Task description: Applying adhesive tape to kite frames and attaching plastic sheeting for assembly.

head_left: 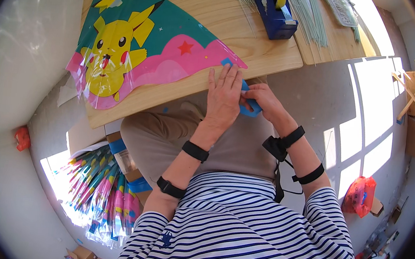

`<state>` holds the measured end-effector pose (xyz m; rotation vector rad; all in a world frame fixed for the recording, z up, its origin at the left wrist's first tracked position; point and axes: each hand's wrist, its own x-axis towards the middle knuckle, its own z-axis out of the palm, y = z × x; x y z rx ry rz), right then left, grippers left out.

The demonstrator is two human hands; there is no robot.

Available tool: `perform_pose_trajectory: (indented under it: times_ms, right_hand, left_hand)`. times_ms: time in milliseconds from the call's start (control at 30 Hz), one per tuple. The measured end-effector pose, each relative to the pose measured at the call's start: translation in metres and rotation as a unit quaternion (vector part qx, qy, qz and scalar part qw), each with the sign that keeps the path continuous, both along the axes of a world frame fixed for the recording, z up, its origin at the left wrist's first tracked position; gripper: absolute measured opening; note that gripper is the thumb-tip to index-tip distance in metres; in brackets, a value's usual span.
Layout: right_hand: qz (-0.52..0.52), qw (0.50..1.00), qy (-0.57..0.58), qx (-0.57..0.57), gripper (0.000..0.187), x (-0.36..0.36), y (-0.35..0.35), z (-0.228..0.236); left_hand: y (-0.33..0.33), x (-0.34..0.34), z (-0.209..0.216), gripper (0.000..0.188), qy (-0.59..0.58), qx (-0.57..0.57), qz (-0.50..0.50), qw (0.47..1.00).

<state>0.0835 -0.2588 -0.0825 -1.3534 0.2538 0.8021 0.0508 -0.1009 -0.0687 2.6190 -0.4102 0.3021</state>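
Observation:
A triangular printed plastic kite sail (156, 64), green and pink with a yellow cartoon creature, lies on the wooden table. My left hand (224, 96) rests with its fingers stretched out at the sail's right corner. Just beyond those fingertips is a small blue patch (227, 61) on the corner. My right hand (266, 102) is closed on a blue flat piece (252, 107) beside the table's near edge, over my lap. Part of this piece is hidden behind my fingers, and I cannot make out its exact kind.
On the table (269, 60) stand a blue tape dispenser (274, 11) and bundles of thin pale rods (305, 19). A clear plastic tray (340, 8) lies at the far right. Folded printed sails (106, 189) pile up at lower left. A red bag (360, 195) sits on the floor.

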Motion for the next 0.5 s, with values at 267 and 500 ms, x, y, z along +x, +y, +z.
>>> perform_pose_trajectory:
  times_ms: [267,500]
  right_hand:
    - [0.006,1.0,-0.003,-0.013,0.015,-0.001,-0.0011,-0.0002]
    - [0.028,0.998,-0.031,-0.037,0.018,-0.002,-0.0045,-0.0064]
  left_hand:
    - [-0.0029,-0.0007,-0.0004,0.052,0.008,-0.01,0.003,1.0]
    - [-0.0056,-0.0016,0.0001,0.051,0.011,0.002,0.014,1.0]
